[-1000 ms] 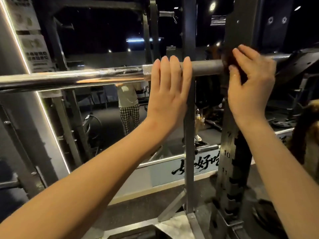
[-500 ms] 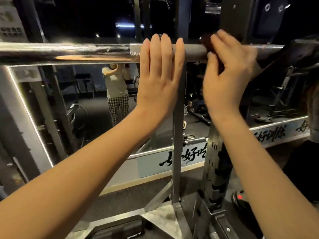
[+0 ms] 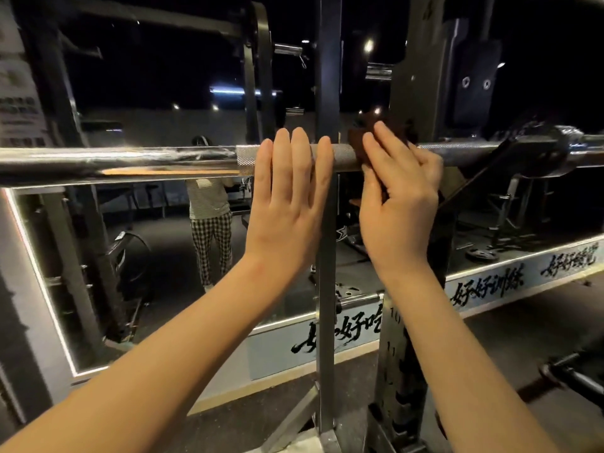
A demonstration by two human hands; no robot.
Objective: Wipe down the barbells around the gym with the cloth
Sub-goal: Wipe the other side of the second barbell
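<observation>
A steel barbell (image 3: 130,160) runs level across the view at chest height, resting in a rack. My left hand (image 3: 289,197) lies flat against its knurled section, fingers straight and pointing up over the bar. Just to the right, my right hand (image 3: 397,188) holds a dark brown cloth (image 3: 361,134) wrapped against the bar, fingers curled over it. Most of the cloth is hidden behind that hand.
Rack uprights (image 3: 327,256) and a numbered post (image 3: 395,354) stand directly behind the bar. A wall mirror (image 3: 163,256) reflects a person in checked trousers (image 3: 210,223). Another bar end (image 3: 572,377) juts in at the lower right. Weight plates lie on the floor beyond.
My right hand with the cloth has slid left along the bar toward my left hand. The left hand stays flat on the bar; the view shifted.
</observation>
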